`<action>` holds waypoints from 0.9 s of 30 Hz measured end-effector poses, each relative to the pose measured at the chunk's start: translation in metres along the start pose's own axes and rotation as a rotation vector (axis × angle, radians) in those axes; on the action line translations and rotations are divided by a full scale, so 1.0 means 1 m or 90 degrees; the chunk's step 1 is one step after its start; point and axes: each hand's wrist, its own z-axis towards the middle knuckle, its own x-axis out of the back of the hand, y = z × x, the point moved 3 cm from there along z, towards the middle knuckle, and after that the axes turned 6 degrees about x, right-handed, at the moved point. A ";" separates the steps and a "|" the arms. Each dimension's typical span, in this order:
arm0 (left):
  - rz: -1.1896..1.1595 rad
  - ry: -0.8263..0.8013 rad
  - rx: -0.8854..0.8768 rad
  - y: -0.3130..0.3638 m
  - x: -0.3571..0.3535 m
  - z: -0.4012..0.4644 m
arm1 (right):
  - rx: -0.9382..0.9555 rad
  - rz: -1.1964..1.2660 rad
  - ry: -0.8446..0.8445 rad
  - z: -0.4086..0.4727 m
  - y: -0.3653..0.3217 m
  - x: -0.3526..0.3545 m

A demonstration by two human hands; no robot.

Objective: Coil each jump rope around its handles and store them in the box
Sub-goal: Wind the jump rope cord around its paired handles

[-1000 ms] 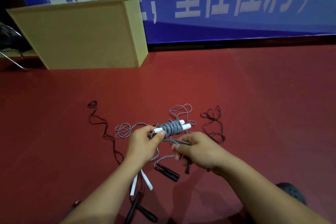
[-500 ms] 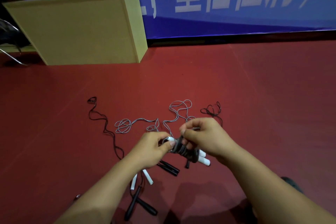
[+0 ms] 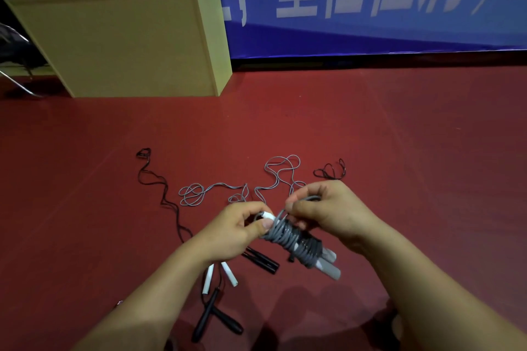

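Note:
A grey jump rope (image 3: 295,242) is wound in a thick coil around its white handles, held above the red floor. My left hand (image 3: 236,232) pinches the upper white handle end. My right hand (image 3: 328,211) grips a loop of the grey cord at the top of the coil. On the floor lie a loose grey rope (image 3: 228,189) with white handles (image 3: 219,276), a black rope (image 3: 159,188) with black handles (image 3: 212,316), and another pair of black handles (image 3: 261,261). A tan wooden box (image 3: 122,43) stands at the back left.
A blue banner with white characters (image 3: 370,0) covers the wall behind. A tangle of black cord (image 3: 330,171) lies beyond my right hand. A metal chair leg (image 3: 17,80) shows at the far left. Red floor (image 3: 413,151) stretches to the right.
The coiled bundle has swung from pointing up-right to pointing down-right. My right hand rose from below the coil to above it, holding the cord's end loop. My left hand stays on the handle end.

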 end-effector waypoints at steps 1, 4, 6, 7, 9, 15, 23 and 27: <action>-0.025 -0.013 -0.001 0.002 0.000 -0.001 | 0.015 -0.024 0.008 0.000 0.001 0.001; -0.105 -0.044 -0.006 0.006 0.002 -0.005 | 0.044 -0.050 0.008 0.001 0.001 0.003; -0.149 -0.052 -0.012 0.009 0.002 -0.006 | 0.049 -0.033 0.005 0.001 0.003 0.004; -0.171 -0.054 -0.014 0.010 0.002 -0.006 | 0.048 -0.027 0.002 0.001 0.003 0.003; -0.221 -0.054 -0.015 0.014 0.004 -0.007 | 0.049 -0.014 -0.010 0.000 0.001 0.002; -0.328 -0.013 -0.021 0.023 0.006 -0.008 | -0.013 0.045 -0.075 -0.005 -0.007 -0.005; -0.308 0.050 -0.016 0.020 0.005 -0.006 | -0.228 0.377 -0.177 -0.015 -0.003 -0.023; -0.424 0.109 0.017 0.019 0.007 -0.002 | -0.151 0.432 -0.105 -0.010 -0.002 -0.027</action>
